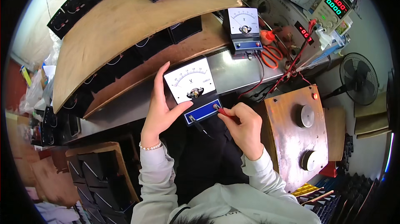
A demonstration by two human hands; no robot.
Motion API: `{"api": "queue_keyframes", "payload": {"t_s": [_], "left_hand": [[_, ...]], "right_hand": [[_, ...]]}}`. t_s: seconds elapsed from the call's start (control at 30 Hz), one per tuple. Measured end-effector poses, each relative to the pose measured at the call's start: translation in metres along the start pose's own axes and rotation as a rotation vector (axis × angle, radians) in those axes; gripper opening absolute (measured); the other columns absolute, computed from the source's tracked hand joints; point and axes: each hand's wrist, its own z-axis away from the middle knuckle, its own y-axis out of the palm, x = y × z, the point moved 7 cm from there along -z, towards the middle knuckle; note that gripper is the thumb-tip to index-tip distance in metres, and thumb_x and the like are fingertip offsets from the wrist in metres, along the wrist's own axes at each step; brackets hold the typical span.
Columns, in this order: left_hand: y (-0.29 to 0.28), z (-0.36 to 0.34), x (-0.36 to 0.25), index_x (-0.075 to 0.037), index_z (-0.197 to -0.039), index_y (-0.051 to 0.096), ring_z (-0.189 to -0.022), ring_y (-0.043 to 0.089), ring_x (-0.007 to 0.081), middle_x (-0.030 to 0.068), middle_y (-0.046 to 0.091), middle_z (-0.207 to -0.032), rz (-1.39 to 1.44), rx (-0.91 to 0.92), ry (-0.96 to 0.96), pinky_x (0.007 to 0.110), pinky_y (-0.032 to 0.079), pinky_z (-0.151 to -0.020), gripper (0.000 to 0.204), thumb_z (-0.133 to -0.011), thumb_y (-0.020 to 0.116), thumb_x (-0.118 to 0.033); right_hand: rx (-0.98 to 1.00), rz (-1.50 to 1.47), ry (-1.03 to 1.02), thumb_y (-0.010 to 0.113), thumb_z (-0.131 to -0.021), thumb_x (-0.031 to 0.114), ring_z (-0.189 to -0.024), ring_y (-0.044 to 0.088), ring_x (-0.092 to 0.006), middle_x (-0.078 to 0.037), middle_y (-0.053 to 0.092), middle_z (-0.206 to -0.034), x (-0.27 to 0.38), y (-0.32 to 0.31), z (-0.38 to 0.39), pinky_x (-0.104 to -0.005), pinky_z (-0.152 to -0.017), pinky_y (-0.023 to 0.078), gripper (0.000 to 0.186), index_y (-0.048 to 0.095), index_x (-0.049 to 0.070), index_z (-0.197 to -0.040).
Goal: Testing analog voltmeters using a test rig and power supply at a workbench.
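Observation:
An analog voltmeter (pixel 189 78) with a white dial, black case and blue terminal strip is held above my lap. My left hand (pixel 160 109) is closed on its left side, the thumb below the dial. My right hand (pixel 245 128) pinches a red-sleeved clip (pixel 223 111) at the right-hand terminal. A black clip lead (pixel 198 126) is attached at the left terminal and dangles below the case. The dial's needle is too small to read clearly.
A second meter (pixel 243 22) stands behind, near orange-handled scissors (pixel 271 57) and red and black leads. Black meter units line two curved boards (pixel 100 20). A power supply (pixel 332 9), wooden box with knobs (pixel 283 140) and fan (pixel 357 80) are right; stacked black cases (pixel 100 170) lower left.

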Motion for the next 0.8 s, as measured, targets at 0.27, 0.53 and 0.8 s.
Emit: {"api": "queue_keyframes", "payload": {"t_s": [0.27,0.53,0.8], "left_hand": [[0.006,-0.005,0.002,-0.013,-0.159,0.019,-0.132,0.051,0.0248,0.0161,0.046,-0.146,0.008,0.02,-0.02,0.039,0.046,-0.108,0.104,-0.077,0.08,0.005],[-0.006,0.006,-0.005,-0.01,-0.159,0.022,-0.13,0.051,0.0222,0.0141,0.049,-0.143,0.007,0.014,-0.003,0.038,0.045,-0.108,0.105,-0.075,0.082,0.005],[0.071,0.04,-0.039,-0.003,-0.152,0.036,-0.133,0.046,0.0382,0.0203,0.045,-0.144,-0.623,-0.036,0.302,0.044,0.049,-0.101,0.094,-0.072,0.086,-0.012]], "right_hand": [[-0.022,-0.157,0.131,0.082,-0.077,-0.002,-0.066,0.059,-0.0111,-0.006,0.065,-0.081,-0.019,0.009,0.006,-0.0239,-0.061,0.05,0.022,0.07,-0.001,-0.096],[-0.006,-0.206,0.046,0.087,-0.074,0.006,-0.09,0.065,-0.0219,-0.012,0.063,-0.111,0.002,0.014,-0.001,-0.0295,-0.072,0.055,0.038,0.07,0.001,-0.107],[-0.02,0.067,0.042,0.09,-0.064,0.035,-0.133,0.044,-0.0504,-0.034,0.041,-0.144,-0.005,0.018,0.035,-0.051,-0.111,0.037,0.122,0.02,-0.013,-0.151]]}}
